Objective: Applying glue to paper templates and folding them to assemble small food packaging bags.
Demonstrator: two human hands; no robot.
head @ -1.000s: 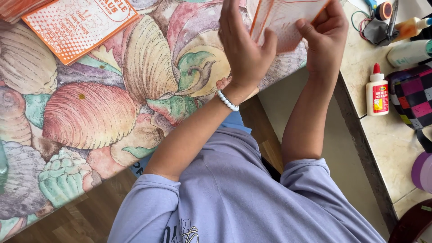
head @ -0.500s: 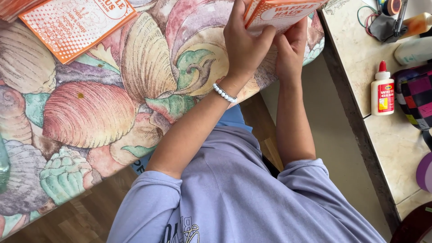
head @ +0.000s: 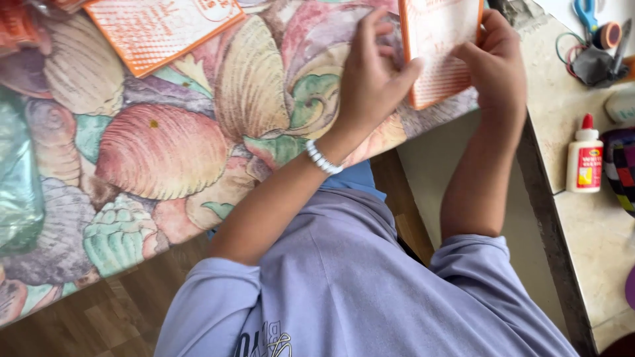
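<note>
Pastel shell-patterned cloth (head: 165, 152) in peach, green and mauve covers the big surface that fills the left and middle of the view. Beside it on the right runs a pale stone-look surface (head: 595, 231) with a dark edge, a gap of floor between the two. A person in a lavender short-sleeved shirt (head: 357, 291) leans over from below, both forearms reaching up toward the cloth's right end.

Lying flat at the top left of the cloth is an orange-bordered printed card sheet (head: 159, 30), well apart from the hands. A second orange-bordered card with a fine grid print (head: 440, 49) is held up on edge just above the cloth's right corner. The left hand (head: 370, 82) pinches its left border, thumb against the front face and fingers spread behind; a white bead bracelet (head: 322, 158) sits on that wrist. The right hand (head: 496, 63) is closed on the card's right border, fingers curled round it. Both grips are shut on this card.

On the stone-look surface stands a small white glue bottle with a red cap (head: 584, 162), near a patchwork bag (head: 622, 168) at the frame's edge. Farther up lie blue-handled scissors (head: 585, 13).
</note>
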